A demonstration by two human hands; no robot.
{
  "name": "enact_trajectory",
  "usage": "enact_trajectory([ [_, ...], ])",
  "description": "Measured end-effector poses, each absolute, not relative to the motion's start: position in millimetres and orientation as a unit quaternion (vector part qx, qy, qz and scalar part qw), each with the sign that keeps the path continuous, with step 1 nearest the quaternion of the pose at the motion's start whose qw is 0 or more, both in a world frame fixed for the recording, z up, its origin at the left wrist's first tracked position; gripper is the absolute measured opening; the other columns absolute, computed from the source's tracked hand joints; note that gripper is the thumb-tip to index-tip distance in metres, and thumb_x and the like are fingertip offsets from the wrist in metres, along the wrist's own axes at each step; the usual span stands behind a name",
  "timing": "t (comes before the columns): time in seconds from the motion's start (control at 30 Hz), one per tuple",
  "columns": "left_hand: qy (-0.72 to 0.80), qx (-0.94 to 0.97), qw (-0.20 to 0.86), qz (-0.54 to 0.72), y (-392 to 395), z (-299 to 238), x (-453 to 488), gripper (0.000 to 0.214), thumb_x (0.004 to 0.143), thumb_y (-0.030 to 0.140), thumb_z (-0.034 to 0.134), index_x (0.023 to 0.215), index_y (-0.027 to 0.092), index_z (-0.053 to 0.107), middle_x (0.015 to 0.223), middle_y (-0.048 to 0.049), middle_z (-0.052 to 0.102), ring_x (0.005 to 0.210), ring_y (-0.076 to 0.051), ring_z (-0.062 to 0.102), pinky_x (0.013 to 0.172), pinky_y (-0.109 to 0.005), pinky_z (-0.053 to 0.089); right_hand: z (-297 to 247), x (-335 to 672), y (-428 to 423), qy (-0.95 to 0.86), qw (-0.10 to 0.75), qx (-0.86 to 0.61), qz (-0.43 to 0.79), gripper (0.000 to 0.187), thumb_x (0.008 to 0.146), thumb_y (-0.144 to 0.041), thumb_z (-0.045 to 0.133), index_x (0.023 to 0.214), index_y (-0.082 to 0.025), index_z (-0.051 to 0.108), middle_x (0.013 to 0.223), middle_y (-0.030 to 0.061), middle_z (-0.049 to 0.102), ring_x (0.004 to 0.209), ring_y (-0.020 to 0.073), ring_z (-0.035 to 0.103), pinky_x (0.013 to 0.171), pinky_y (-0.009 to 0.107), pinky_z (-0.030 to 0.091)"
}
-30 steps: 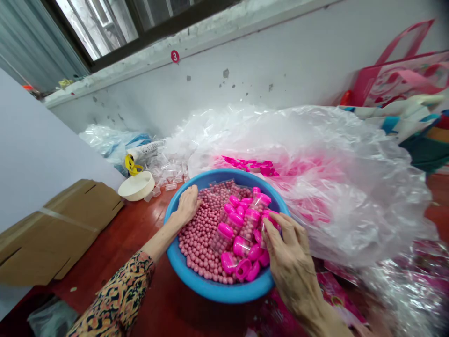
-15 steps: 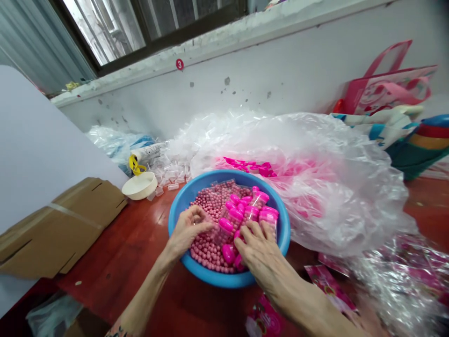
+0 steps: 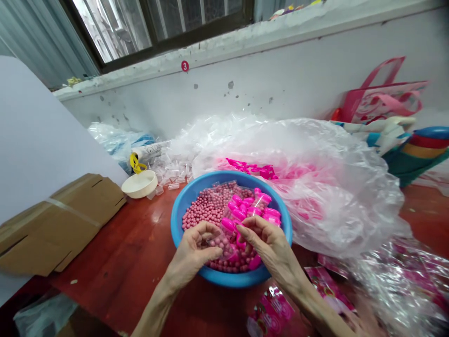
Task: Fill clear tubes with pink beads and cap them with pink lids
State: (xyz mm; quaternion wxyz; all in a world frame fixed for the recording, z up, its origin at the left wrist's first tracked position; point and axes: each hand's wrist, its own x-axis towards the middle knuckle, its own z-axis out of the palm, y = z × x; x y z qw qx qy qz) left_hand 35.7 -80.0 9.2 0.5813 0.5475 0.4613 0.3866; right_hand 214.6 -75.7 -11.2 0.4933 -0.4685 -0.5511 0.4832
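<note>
A blue plastic basin (image 3: 178,234) stands on the table, heaped with small pink beads (image 3: 205,210) and several clear tubes with bright pink caps (image 3: 254,206). Above the basin's near side, my left hand (image 3: 192,250) is curled around a clear plastic tube (image 3: 220,244) holding pink beads. My right hand (image 3: 266,241) faces it, with its fingertips pinched at a pink cap (image 3: 240,241) by the tube's end. The fingers partly hide the tube and cap, so their fit is hard to see.
A big clear plastic bag (image 3: 336,196) holds pink caps beside the basin. Loose clear tubes (image 3: 171,171) and a white bowl (image 3: 139,184) lie behind it. Flattened cardboard (image 3: 63,229) lies left on the red wooden table (image 3: 122,267); pink printed packets (image 3: 270,311) lie in front.
Both hands have come together and risen above the basin, now holding a bead-filled tube between them. The head view has shifted slightly, and my left sleeve has left the picture.
</note>
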Motion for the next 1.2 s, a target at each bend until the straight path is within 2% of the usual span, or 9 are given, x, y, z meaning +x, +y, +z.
enact_trajectory([
  [0.1,0.474,0.595,0.536,0.367,-89.4,9.2,36.2,0.028,0.076,0.016,0.059,0.103,0.018,0.057,0.090,-0.0031,0.063,0.084,-0.017,0.058,0.074,-0.028,0.046,-18.3,211.7,-79.5,-0.552,0.496,-0.471,0.478,0.028,0.077,-0.044,0.065,0.083,-0.017,0.066,0.065,-0.0014,0.063,0.053,0.0101,0.052,0.048,0.021,0.041],
  [0.27,0.533,0.698,0.377,0.294,-101.3,7.5,33.4,0.054,0.083,0.013,0.048,0.136,0.022,0.039,0.107,-0.0089,0.063,0.098,-0.024,0.058,0.091,-0.037,0.040,-20.1,209.5,-86.1,-0.577,0.545,-0.431,0.429,0.019,0.078,-0.034,0.065,0.093,-0.026,0.074,0.089,0.0021,0.072,0.081,0.0175,0.065,0.076,0.030,0.052],
  [0.37,0.501,0.719,0.401,0.267,-101.7,6.9,36.0,0.061,0.084,0.010,0.045,0.142,0.019,0.030,0.109,-0.0103,0.063,0.102,-0.024,0.058,0.092,-0.035,0.040,-14.9,210.6,-86.2,-0.614,0.560,-0.388,0.398,0.018,0.077,-0.023,0.067,0.093,-0.028,0.074,0.083,0.0010,0.071,0.075,0.0150,0.066,0.069,0.026,0.054],
  [0.47,0.482,0.679,0.453,0.318,-98.5,4.6,40.1,0.059,0.081,0.010,0.052,0.137,0.020,0.037,0.107,-0.0078,0.064,0.100,-0.021,0.057,0.090,-0.031,0.042,-12.0,213.1,-85.0,-0.628,0.575,-0.362,0.381,0.023,0.075,-0.015,0.067,0.092,-0.028,0.074,0.080,-0.0001,0.069,0.070,0.0125,0.065,0.063,0.021,0.054],
  [0.6,0.474,0.574,0.542,0.391,-95.6,-1.6,45.9,0.038,0.075,0.013,0.062,0.113,0.018,0.061,0.086,-0.0020,0.065,0.078,-0.015,0.056,0.070,-0.023,0.044,-11.3,216.0,-85.2,-0.654,0.582,-0.352,0.330,0.025,0.078,-0.012,0.065,0.094,-0.028,0.074,0.079,0.0005,0.069,0.069,0.0123,0.066,0.060,0.019,0.054],
  [0.7,0.443,0.535,0.583,0.421,-95.1,-4.6,50.5,0.026,0.073,0.013,0.065,0.098,0.017,0.070,0.081,-0.0005,0.065,0.072,-0.012,0.053,0.066,-0.020,0.043,-8.8,217.6,-85.4,-0.672,0.571,-0.364,0.299,0.024,0.079,-0.013,0.064,0.096,-0.027,0.073,0.079,0.0012,0.069,0.070,0.0131,0.066,0.061,0.020,0.054],
  [0.97,0.449,0.503,0.578,0.460,-97.0,-8.6,51.1,0.023,0.072,0.024,0.071,0.094,0.016,0.073,0.076,-0.0012,0.065,0.068,-0.012,0.054,0.063,-0.019,0.045,-9.9,219.7,-86.6,-0.738,0.553,-0.332,0.198,0.037,0.082,-0.004,0.056,0.109,-0.027,0.068,0.079,0.0017,0.063,0.066,0.0100,0.063,0.055,0.017,0.051],
  [1.07,0.445,0.490,0.589,0.463,-97.8,-10.4,48.7,0.025,0.071,0.028,0.072,0.093,0.016,0.072,0.071,-0.0005,0.062,0.061,-0.010,0.055,0.057,-0.018,0.047,-18.3,219.2,-93.2,-0.747,0.543,-0.338,0.180,0.045,0.083,-0.001,0.053,0.118,-0.028,0.061,0.082,0.0017,0.060,0.069,0.0093,0.061,0.058,0.017,0.050],
  [1.2,0.439,0.481,0.617,0.441,-95.9,-11.5,45.9,0.027,0.071,0.031,0.072,0.091,0.013,0.071,0.059,0.0019,0.056,0.047,-0.008,0.054,0.047,-0.017,0.045,-20.7,218.6,-98.9,-0.770,0.515,-0.355,0.126,0.048,0.081,0.001,0.053,0.123,-0.022,0.058,0.089,0.0058,0.062,0.079,0.0128,0.062,0.066,0.021,0.053],
])
